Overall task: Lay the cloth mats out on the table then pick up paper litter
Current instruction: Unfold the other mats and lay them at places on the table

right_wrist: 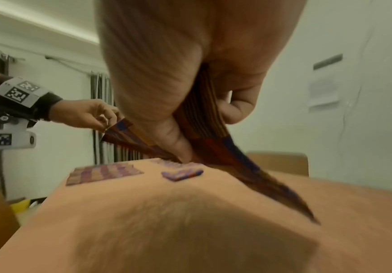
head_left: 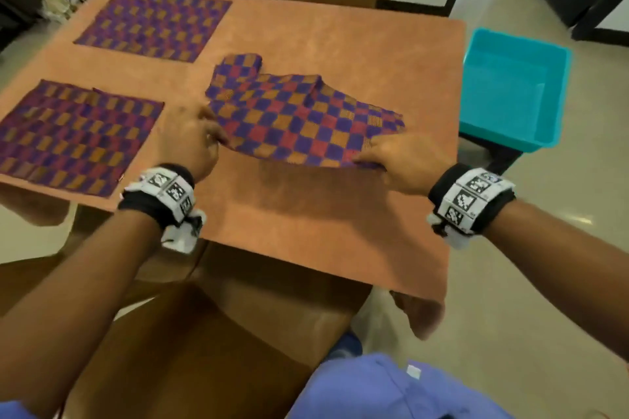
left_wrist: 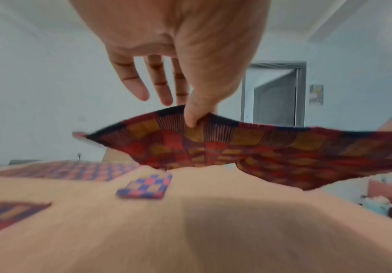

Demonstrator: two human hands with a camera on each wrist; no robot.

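The left hand (head_left: 190, 139) and the right hand (head_left: 396, 160) each pinch a near corner of a checked mat (head_left: 299, 116) between thumb and fingers (left_wrist: 191, 118) — it hangs just above the bench (head_left: 306, 214). Two more mats — one near (head_left: 75, 136), one far (head_left: 153, 24) — lie flat to the left.

Folded mat (head_left: 242, 62) partly hidden behind held mat (head_left: 299, 119); wrist views blurred

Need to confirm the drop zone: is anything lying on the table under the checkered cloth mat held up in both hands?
Yes. A small folded checkered cloth mat lies on the orange table, near the far edge of the held checkered cloth mat, which the left hand and right hand pinch.
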